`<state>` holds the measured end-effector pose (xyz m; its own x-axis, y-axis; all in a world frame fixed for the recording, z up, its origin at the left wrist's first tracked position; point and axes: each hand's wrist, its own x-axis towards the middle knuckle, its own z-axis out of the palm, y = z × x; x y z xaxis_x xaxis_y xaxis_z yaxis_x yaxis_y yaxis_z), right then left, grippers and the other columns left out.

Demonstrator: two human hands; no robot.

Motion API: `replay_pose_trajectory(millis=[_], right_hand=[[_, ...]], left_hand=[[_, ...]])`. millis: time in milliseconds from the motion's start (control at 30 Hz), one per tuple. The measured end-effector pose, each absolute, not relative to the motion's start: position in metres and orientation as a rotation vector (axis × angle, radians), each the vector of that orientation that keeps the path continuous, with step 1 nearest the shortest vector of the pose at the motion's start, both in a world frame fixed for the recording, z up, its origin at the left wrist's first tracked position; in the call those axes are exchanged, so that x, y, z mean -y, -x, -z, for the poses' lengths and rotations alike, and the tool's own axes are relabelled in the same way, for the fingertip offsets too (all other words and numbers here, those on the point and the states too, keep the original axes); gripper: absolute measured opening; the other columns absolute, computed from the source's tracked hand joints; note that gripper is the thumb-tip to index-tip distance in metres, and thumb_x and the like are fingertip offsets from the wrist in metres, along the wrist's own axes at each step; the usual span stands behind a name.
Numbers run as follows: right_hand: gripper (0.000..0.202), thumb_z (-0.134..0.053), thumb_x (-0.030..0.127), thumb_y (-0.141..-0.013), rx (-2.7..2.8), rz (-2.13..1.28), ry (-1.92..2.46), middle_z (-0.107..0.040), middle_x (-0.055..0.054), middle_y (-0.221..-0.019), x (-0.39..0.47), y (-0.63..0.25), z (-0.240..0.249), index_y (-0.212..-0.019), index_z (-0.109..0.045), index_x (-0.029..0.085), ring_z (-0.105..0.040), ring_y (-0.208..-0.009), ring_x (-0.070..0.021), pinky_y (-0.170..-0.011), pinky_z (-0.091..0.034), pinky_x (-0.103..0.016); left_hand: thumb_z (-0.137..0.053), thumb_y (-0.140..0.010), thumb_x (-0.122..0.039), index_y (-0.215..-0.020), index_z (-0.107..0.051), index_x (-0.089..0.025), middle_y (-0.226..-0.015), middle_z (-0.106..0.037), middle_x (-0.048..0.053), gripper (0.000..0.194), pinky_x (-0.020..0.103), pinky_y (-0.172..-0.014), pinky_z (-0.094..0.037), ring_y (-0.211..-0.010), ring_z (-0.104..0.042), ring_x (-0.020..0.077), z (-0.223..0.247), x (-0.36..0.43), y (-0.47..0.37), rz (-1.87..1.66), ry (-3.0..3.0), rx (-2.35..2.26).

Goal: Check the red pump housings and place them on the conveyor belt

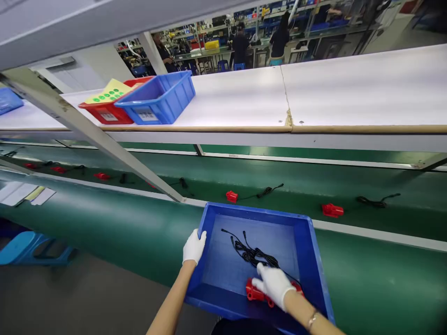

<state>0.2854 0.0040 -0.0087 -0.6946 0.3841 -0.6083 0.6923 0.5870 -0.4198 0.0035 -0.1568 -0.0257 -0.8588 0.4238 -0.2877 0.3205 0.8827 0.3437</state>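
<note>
A large blue tray (223,274) rests at the near edge of the green work surface, tilted toward me. My left hand (194,246), in a white glove, grips its left wall. Inside the tray, my gloved right hand (274,284) is over red plastic parts (254,292), its thumb and fingers apart; whether it grips one is hidden beneath the palm. Bundled black cables (249,253) lie in the tray just beyond my right hand, one running toward the red parts.
Red parts (332,211) with black cables (375,202) lie spaced along the green channel behind the tray. Above it, a white shelf (237,100) holds a blue bin (159,100) and a red bin (104,111). A slanted post (115,151) stands left. People sit far behind.
</note>
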Motion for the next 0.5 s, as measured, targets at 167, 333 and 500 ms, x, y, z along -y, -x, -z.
replay_pose_trajectory(millis=[167, 333, 500], right_hand=[[0.034, -0.059, 0.04, -0.095, -2.228, 0.969, -0.832, -0.065, -0.006, -0.105, 0.068, -0.251, 0.013, -0.114, -0.061, 0.013, -0.064, -0.091, -0.0152, -0.084, -0.055, -0.036], [0.018, -0.055, 0.03, -0.095, -2.229, 1.179, -0.922, -0.062, -0.001, -0.081, 0.026, -0.266, -0.017, -0.099, -0.058, 0.013, -0.06, -0.074, -0.0123, -0.076, -0.05, -0.03], [0.025, -0.036, 0.041, -0.1, -2.314, 1.603, -0.894, -0.052, 0.005, -0.068, -0.031, -0.288, -0.088, -0.088, -0.043, 0.02, -0.047, -0.062, -0.0084, -0.062, -0.04, -0.021]], left_hand=[[-0.044, -0.094, -0.046, -0.111, -0.061, -0.016, -0.104, -0.07, 0.017, 0.038, 0.047, -0.089, -0.049, -0.103, -0.066, 0.0338, 0.019, 0.158, -0.004, -0.605, -0.613, -2.709], [-0.046, -0.094, -0.037, -0.139, -0.045, -0.011, -0.147, -0.045, 0.021, 0.052, 0.052, -0.117, -0.027, -0.141, -0.038, 0.0314, 0.004, 0.153, -0.046, -0.927, -0.844, -2.64], [-0.039, -0.098, -0.054, -0.149, -0.031, -0.019, -0.147, -0.049, 0.016, 0.062, 0.043, -0.112, -0.039, -0.135, -0.049, 0.0241, -0.029, 0.128, -0.137, -1.306, -0.901, -1.678]])
